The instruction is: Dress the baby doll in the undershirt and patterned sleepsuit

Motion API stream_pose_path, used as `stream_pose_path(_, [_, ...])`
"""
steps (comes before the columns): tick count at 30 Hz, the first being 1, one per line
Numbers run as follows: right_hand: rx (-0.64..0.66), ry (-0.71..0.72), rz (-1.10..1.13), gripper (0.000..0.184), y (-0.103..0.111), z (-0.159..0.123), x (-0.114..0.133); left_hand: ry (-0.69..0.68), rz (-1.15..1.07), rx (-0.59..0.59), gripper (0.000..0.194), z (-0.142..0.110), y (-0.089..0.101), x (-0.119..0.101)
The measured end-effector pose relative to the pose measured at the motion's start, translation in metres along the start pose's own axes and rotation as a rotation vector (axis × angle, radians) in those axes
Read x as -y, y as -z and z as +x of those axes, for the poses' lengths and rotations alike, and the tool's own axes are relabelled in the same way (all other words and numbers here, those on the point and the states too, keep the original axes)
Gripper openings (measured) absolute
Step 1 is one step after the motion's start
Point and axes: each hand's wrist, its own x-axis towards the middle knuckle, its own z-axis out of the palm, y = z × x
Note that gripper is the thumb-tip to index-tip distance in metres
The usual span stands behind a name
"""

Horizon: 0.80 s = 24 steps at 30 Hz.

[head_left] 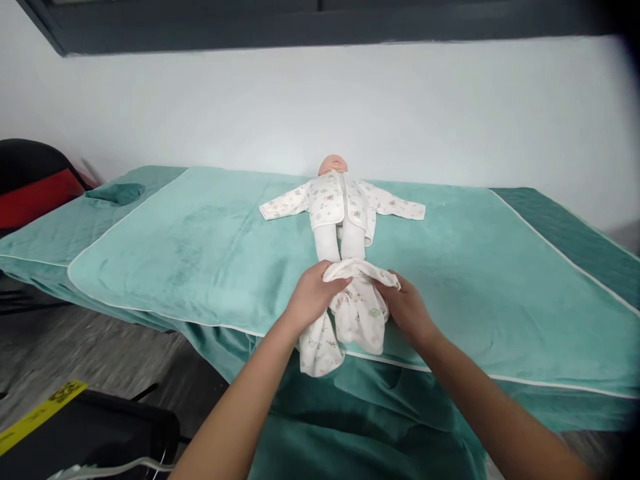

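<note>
A baby doll lies on its back on the green bed cover, its head toward the wall and its legs toward me. It wears a white patterned jacket with the sleeves spread out sideways. Small white patterned pants are gathered around the lower ends of the doll's legs, and the feet are hidden inside. My left hand grips the waistband on its left side, thumb on top. On the right side, my right hand holds the waistband's other edge. Both pant legs hang toward the bed's near edge.
The green bed cover spreads wide to both sides, with a white-piped edge. Behind it rises a white wall. A black and red chair stands at the far left. Lower left is a black seat with a yellow strip and a pale cable.
</note>
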Motion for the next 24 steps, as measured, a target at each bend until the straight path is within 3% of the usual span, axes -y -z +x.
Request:
stream_pose_path(3, [-0.043,0.038,-0.186,0.047,0.001,0.006,-0.011,-0.098,0.464,-0.094,0.014,0.006,-0.013,-0.004])
stream_pose_path(6, [-0.028,0.092,-0.213,0.052,-0.001,0.012,-0.013,-0.081,0.663,-0.053,0.011,0.007,-0.02,-0.01])
stream_pose_path(11, [-0.006,0.127,-0.106,0.053,-0.004,0.017,-0.01,-0.039,0.414,0.011,0.019,0.009,-0.018,-0.016])
stream_pose_path(16, [-0.028,0.089,0.006,0.036,-0.005,0.018,-0.008,-0.011,0.143,-0.029,0.026,0.013,-0.016,-0.017])
stream_pose_path(19, [-0.043,0.158,0.127,0.023,-0.006,0.024,-0.01,0.024,0.057,-0.022,0.031,0.014,-0.013,-0.019])
stream_pose_path(21, [-0.088,0.238,0.162,0.017,-0.007,0.032,-0.01,0.054,-0.035,0.066,0.032,0.017,-0.006,-0.022])
stream_pose_path(24, [-0.185,0.331,0.148,0.014,-0.01,0.05,-0.006,0.098,-0.191,0.419,0.037,0.028,0.009,-0.031])
